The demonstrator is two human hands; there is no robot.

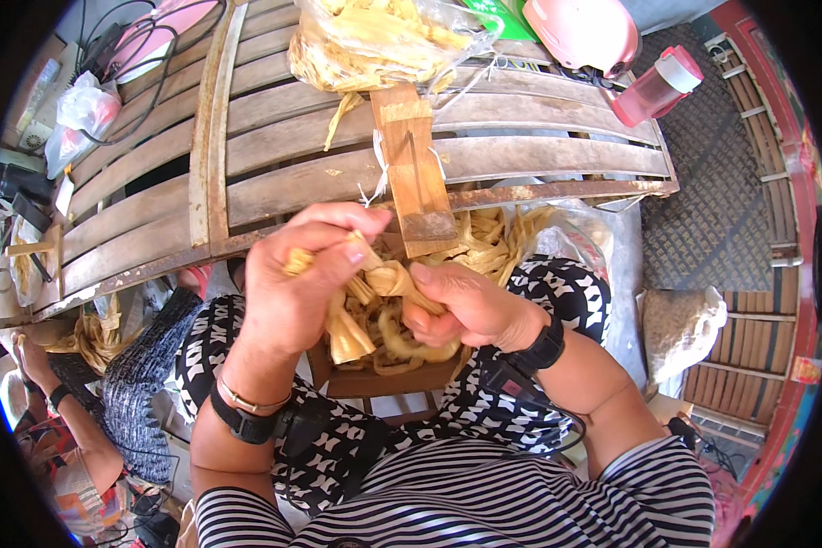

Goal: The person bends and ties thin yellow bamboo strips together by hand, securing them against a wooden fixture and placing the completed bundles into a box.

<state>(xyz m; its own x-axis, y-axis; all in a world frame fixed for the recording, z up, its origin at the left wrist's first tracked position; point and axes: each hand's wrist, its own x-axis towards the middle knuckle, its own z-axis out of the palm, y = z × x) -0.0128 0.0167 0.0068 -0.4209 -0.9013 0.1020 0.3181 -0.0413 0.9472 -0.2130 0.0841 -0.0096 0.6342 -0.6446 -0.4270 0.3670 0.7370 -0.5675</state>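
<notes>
A twisted, knotted bundle of pale yellow plant-fibre strips (386,278) is stretched between my two hands, in front of my lap. My left hand (294,274) pinches its upper left part between thumb and fingers, and loose ends stick out around the palm. The fingers of my right hand (462,301) wrap around the bundle's other end. Below them, a cardboard box (383,385) sits between my knees with more curled strips (411,342) inside. Just beyond my hands a wooden block with a groove (411,171) juts over the table's near edge.
A slatted table (281,151) with a rusty rim bears a plastic bag of yellow strips (383,41), a pink helmet (582,34) and a pink bottle (657,85). Loose strips (486,236) lie under its edge. Another person's hand (34,359) is at far left. A sack (678,332) stands right.
</notes>
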